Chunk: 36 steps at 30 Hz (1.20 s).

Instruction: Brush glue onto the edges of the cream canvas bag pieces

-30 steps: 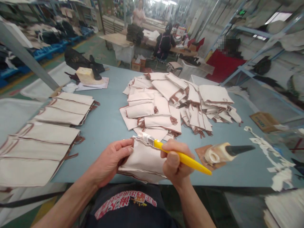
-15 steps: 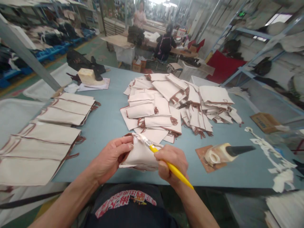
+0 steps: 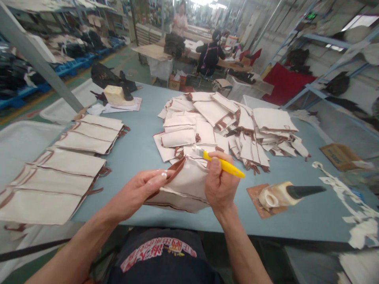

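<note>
Red Chinese lettering [image 3: 156,249] on dark garment [image 3: 168,272], carton print [image 3: 337,150], wording unclear

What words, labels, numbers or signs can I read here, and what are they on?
Garment: Chinese characters, apparently including "出来的"; the rest unclear.
Carton on the table's right: print too blurred.
Green sign, top right: too small and blurred.

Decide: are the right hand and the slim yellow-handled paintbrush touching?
Touching. The head view shows the right hand closed around the paintbrush, handle emerging from both sides.
</note>
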Available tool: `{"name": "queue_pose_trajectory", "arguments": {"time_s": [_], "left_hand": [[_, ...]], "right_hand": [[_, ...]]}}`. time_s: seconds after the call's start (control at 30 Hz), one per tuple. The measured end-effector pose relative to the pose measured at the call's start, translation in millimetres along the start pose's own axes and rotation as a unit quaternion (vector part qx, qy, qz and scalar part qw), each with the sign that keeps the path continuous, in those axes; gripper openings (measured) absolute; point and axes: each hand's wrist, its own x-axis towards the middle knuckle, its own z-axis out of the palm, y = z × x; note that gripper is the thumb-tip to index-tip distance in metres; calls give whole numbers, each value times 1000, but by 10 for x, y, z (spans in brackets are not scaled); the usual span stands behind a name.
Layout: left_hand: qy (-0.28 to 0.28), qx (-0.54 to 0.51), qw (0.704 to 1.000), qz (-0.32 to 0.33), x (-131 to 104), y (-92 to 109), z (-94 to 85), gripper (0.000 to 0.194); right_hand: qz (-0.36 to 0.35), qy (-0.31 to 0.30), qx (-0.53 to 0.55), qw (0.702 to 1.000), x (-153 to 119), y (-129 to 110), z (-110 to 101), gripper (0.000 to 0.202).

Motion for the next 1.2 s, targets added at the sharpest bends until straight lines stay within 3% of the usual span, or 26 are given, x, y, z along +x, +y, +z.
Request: {"name": "queue_pose_trajectory", "arguments": {"time_s": [0.1,0.27,0.37,0.43,0.57,0.67,0.73,0.87,1.0,1.2], "left_hand": [[-40,123,991,40,-76,-109,-60,28],[-24,246,961,124,-171,-219,96,27],[-45,285,950,121,-226,-280,138,28],[-41,297,947,115,-254,-352,124,27],[-7,316,940,127,-267,-474,94,24],[-41,306,942,134,-244,-462,108,29],[-43,303,943,130,-230,-426,122,29],[-7,303,947,102,-222,-381,131,25],[-24,267,958,99,-211,-389,121,24],[-19,244,967,74,-125,-401,157,27]], "right_hand": [[37,1,0,999,105,35,-47,27],[57,-4,-14,998,58,78,-23,28],[88,25,21,996,-30,-4,-124,27],[130,25,74,988,-115,-139,-248,28],[201,-36,175,963,-368,-486,-432,28],[227,-96,222,943,-529,-636,-427,29],[243,-97,235,936,-568,-645,-391,31],[232,-1,187,954,-536,-570,-342,32],[227,-54,207,950,-551,-562,-339,31],[215,-31,205,954,-546,-525,-308,29]]}}
